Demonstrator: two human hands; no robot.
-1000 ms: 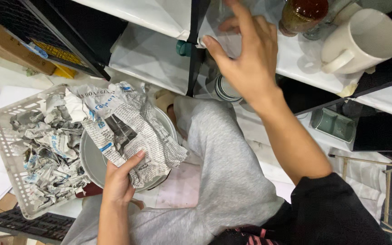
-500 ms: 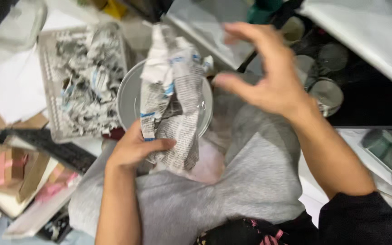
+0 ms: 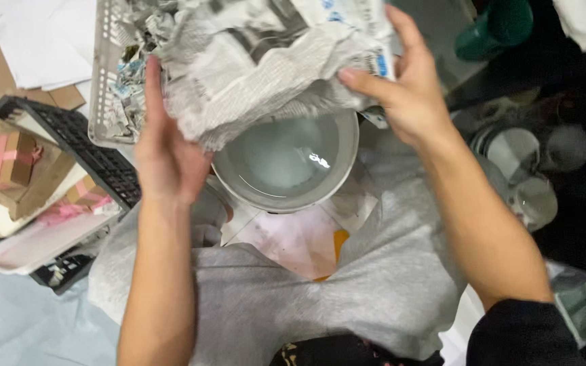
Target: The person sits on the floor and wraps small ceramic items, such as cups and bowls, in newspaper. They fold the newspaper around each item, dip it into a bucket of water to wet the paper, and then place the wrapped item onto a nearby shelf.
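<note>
Lap: hands [image 3: 171, 152] grip newspaper [image 3: 266, 61] over bowl [image 3: 286, 166].

Right hand [image 3: 412, 95] now grips the newspaper [image 3: 266, 61] too — bowl [image 3: 286, 166] uncovered.

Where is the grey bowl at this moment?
In the head view, the grey bowl is at centre, above the person's lap, under the crumpled newspaper held between the left hand and right hand.

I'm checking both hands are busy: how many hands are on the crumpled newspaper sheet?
2. The left hand presses the newspaper sheet at its left edge; the right hand grips its right edge, above the grey bowl.
</note>
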